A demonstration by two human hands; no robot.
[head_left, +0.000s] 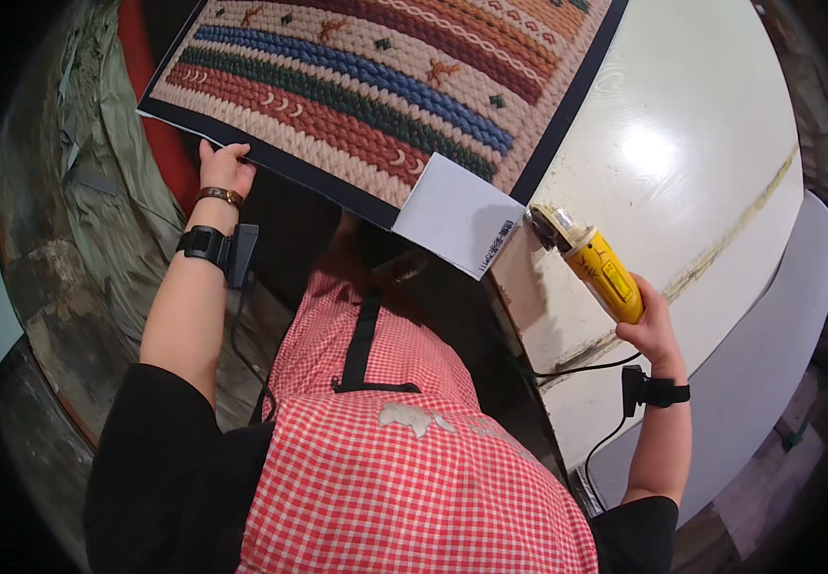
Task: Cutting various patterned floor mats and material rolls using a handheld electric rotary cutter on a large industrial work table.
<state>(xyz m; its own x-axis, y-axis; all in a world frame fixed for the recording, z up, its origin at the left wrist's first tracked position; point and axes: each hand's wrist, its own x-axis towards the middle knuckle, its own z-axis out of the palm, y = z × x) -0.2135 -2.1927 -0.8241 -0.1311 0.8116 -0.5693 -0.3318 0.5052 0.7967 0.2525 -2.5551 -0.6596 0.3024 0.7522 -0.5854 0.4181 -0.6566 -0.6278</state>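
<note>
My right hand [653, 330] is wrapped round the rear of a yellow electric hand cutter [605, 277], whose metal head points up and left at the mat's near right corner. A dark-bordered mat [366, 96] with a striped, braided-look pattern lies across the white table and reaches over its left edge. On its near right corner is a white rectangle [452, 210] with small dark print; whether it is a separate sheet I cannot tell. At the mat's near left edge my left hand [227, 172] pinches the dark border, its thumb partly hidden.
The white table [710, 134] has a brownish worn line running across it. A black cord [586, 368] trails from near the cutter to the table's left edge. Crumpled grey-green cloth [112, 182] lies at the far left, beside a red strip [154, 96]. A pale board [768, 354] flanks the table's right side.
</note>
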